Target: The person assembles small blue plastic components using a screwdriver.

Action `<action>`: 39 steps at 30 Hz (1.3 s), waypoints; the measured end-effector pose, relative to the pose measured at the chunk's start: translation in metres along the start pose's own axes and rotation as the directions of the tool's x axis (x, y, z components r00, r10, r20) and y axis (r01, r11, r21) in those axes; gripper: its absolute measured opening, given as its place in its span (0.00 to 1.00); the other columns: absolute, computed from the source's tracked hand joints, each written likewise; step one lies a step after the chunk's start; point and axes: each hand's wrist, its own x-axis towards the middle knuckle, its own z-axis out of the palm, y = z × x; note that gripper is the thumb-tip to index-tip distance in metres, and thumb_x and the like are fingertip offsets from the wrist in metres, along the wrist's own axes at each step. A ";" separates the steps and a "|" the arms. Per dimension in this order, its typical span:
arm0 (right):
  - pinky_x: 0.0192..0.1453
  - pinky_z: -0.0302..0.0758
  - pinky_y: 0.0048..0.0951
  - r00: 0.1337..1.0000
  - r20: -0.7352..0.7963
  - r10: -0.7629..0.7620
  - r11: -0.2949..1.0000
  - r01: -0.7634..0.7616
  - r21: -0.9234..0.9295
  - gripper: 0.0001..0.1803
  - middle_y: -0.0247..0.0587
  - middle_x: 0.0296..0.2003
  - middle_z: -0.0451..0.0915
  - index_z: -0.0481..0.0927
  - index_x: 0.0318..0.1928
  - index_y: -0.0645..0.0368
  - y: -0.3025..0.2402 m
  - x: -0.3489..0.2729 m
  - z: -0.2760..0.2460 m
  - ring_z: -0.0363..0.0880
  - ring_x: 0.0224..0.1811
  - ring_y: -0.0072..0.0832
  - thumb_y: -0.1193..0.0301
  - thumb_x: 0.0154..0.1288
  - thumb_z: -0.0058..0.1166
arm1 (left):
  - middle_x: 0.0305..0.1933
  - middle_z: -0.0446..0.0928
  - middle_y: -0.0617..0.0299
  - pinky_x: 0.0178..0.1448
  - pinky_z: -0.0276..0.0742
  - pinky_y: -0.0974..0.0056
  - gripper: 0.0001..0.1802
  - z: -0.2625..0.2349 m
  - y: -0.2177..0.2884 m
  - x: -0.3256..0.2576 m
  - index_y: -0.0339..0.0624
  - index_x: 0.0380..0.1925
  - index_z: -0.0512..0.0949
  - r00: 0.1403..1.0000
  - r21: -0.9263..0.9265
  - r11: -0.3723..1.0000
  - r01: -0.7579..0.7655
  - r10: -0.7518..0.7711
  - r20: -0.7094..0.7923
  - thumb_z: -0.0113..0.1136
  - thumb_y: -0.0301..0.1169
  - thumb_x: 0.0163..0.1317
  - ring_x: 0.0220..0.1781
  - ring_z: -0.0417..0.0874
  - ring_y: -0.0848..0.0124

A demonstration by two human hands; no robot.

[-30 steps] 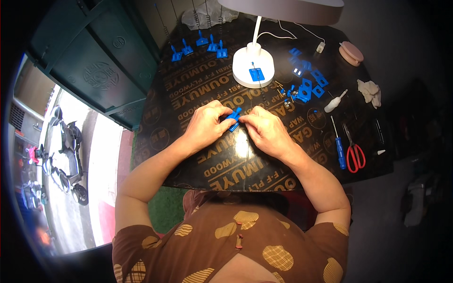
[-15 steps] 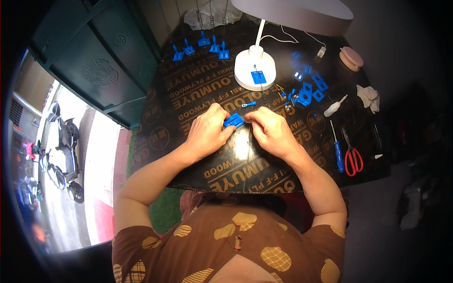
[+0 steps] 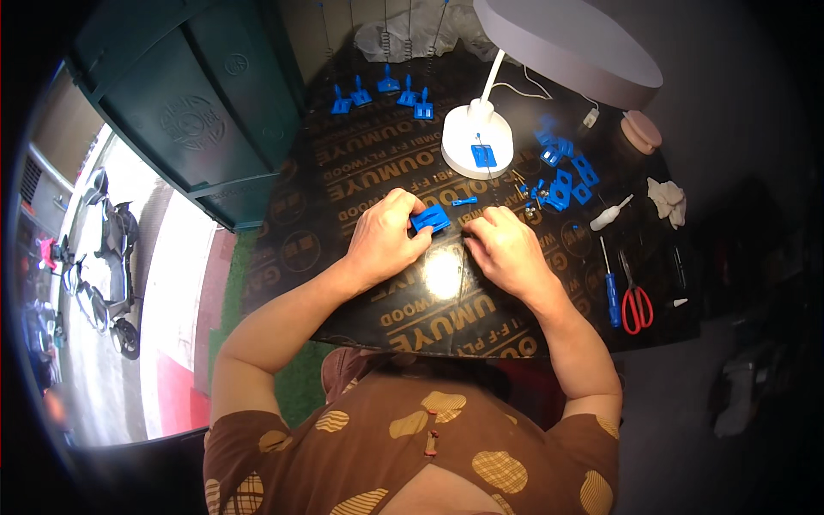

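My left hand [image 3: 386, 239] is closed on a flat blue plastic plate [image 3: 432, 218], thumb along its near side and fingers at its left edge. To the right of it, just apart, my right hand [image 3: 510, 249] has its fingers drawn into a pinch. Whatever they hold, if anything, is too small or hidden to make out. Between the hands, slightly farther off, a slim blue plastic part [image 3: 464, 201] lies on the dark printed plywood table [image 3: 412, 309].
A white lamp [image 3: 470, 163] carries a blue plate with a wire on its base. Several blue parts [image 3: 562, 184] lie to its right. Nearer are a white bottle [image 3: 606, 215], blue screwdriver [image 3: 612, 300] and red-handled scissors [image 3: 636, 309]. Blue pieces with springs [image 3: 389, 79] stand at the back.
My right hand has drawn back a little to the right, away from the blue plate. My left hand keeps its hold on the plate. The whole view has shifted slightly.
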 end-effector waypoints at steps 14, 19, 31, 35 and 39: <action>0.46 0.75 0.38 0.999 -0.003 -0.052 0.973 0.049 -0.227 0.10 0.47 0.35 0.75 0.78 0.39 0.66 0.022 0.032 0.008 0.75 0.42 0.42 0.81 0.53 0.53 | 0.30 0.77 0.65 0.33 0.74 0.76 0.13 -0.005 -0.018 0.003 0.31 0.43 0.74 0.955 -0.519 0.805 0.287 -0.195 0.225 0.60 0.20 0.56 0.29 0.76 0.83; 0.45 0.75 0.37 0.989 0.035 -0.142 0.933 0.146 -0.328 0.05 0.45 0.31 0.75 0.77 0.31 0.65 0.025 0.038 0.013 0.75 0.40 0.40 0.80 0.52 0.52 | 0.29 0.78 0.63 0.32 0.75 0.72 0.16 -0.001 -0.018 0.002 0.32 0.42 0.78 0.940 -0.615 0.711 0.340 -0.236 0.247 0.61 0.23 0.51 0.26 0.76 0.80; 0.37 0.76 0.39 0.996 -0.041 0.082 0.996 -0.081 0.033 0.04 0.48 0.27 0.77 0.75 0.34 0.62 0.008 0.022 -0.016 0.79 0.31 0.42 0.78 0.58 0.56 | 0.38 0.80 0.54 0.39 0.84 0.71 0.15 -0.014 -0.002 0.000 0.27 0.47 0.73 0.824 -0.745 0.354 0.566 -0.217 0.524 0.59 0.21 0.60 0.32 0.85 0.72; 0.34 0.76 0.28 0.960 -0.041 0.276 0.861 -0.228 0.456 0.06 0.44 0.29 0.82 0.79 0.39 0.63 0.000 0.015 -0.021 0.81 0.29 0.29 0.76 0.61 0.57 | 0.40 0.81 0.51 0.40 0.83 0.71 0.17 -0.009 -0.006 -0.002 0.26 0.48 0.73 0.811 -0.748 0.315 0.585 -0.192 0.553 0.59 0.22 0.60 0.32 0.85 0.71; 0.31 0.69 0.17 0.908 0.073 0.412 0.627 -0.341 0.701 0.07 0.29 0.27 0.78 0.81 0.40 0.63 0.005 0.009 -0.018 0.72 0.27 0.12 0.75 0.65 0.54 | 0.41 0.81 0.51 0.42 0.82 0.70 0.18 -0.009 -0.004 -0.002 0.26 0.50 0.71 0.812 -0.735 0.354 0.578 -0.158 0.562 0.59 0.23 0.61 0.33 0.85 0.71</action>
